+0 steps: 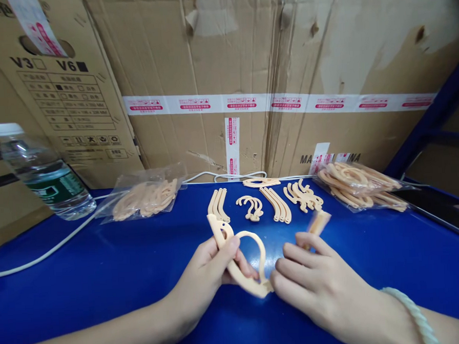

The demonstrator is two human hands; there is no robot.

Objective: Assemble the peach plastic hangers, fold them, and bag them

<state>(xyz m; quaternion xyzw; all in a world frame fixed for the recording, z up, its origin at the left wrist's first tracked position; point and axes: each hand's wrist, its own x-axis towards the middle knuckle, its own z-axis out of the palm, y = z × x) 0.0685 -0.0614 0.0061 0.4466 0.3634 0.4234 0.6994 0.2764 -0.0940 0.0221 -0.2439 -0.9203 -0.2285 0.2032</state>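
My left hand [215,265] pinches a curved beige plastic hanger arm [243,283] between thumb and fingers. A round hook [263,252] in the same beige meets the lower end of this arm. Closed around another beige hanger arm [319,223] is my right hand [315,275]; that piece's top end sticks out above the fingers and is blurred. The right fingertips come up to the joint of hook and arm, and the contact there is partly hidden. Beyond the hands lie loose hooks [251,208] and several straight-to-curved hanger arms [276,205].
Clear bags of beige parts lie at left [146,197] and right [359,183]. A water bottle [47,176] leans at the left, beside a white cable [71,237]. More small hooks [303,195] rest behind my right hand. Cardboard boxes [192,56] wall off the blue table [115,275].
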